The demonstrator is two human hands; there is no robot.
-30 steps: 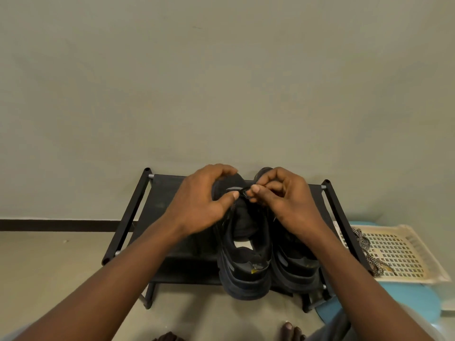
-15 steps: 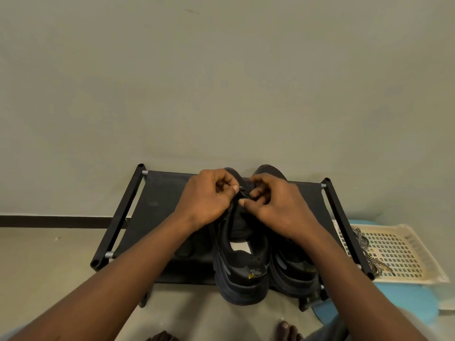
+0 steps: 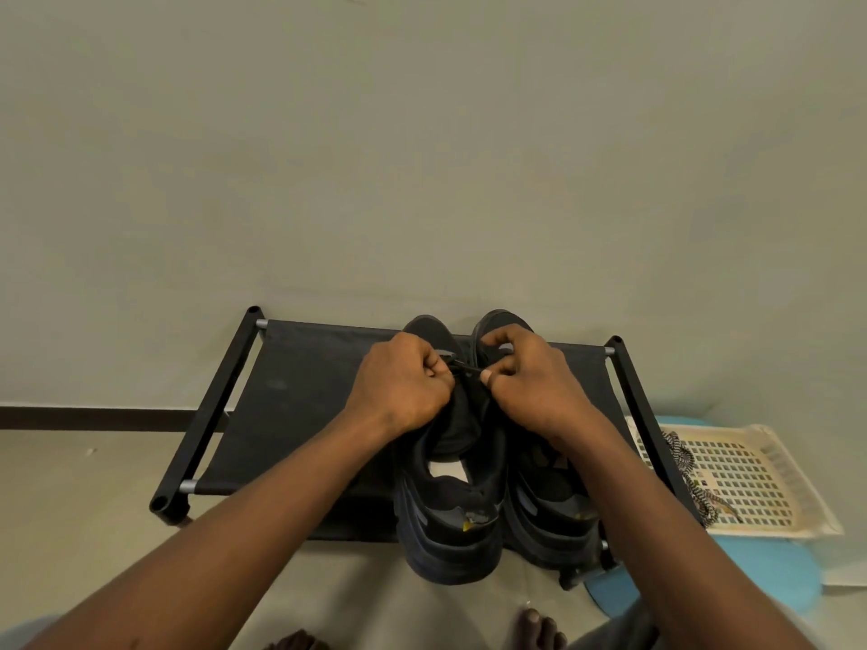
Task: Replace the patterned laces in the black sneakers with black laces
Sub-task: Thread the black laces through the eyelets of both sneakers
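Note:
Two black sneakers stand side by side on a black shoe rack point(image 3: 300, 396), heels toward me: the left sneaker point(image 3: 448, 518) and the right sneaker point(image 3: 551, 504). Both hands work over the left sneaker's lacing area. My left hand point(image 3: 401, 384) is curled and grips one end of a black lace point(image 3: 464, 366). My right hand point(image 3: 530, 380) pinches the other end between thumb and fingers. A short taut stretch of the lace shows between the hands. The patterned laces point(image 3: 682, 466) lie in a cream tray to the right.
The cream perforated tray point(image 3: 750, 480) sits on a blue surface point(image 3: 769, 579) right of the rack. A plain wall rises right behind the rack. My bare toes point(image 3: 535, 626) show on the floor at the bottom edge.
Both hands have shifted toward the sneaker's toe and closed tighter on the black lace, which now runs taut between them. The camera view has tilted slightly.

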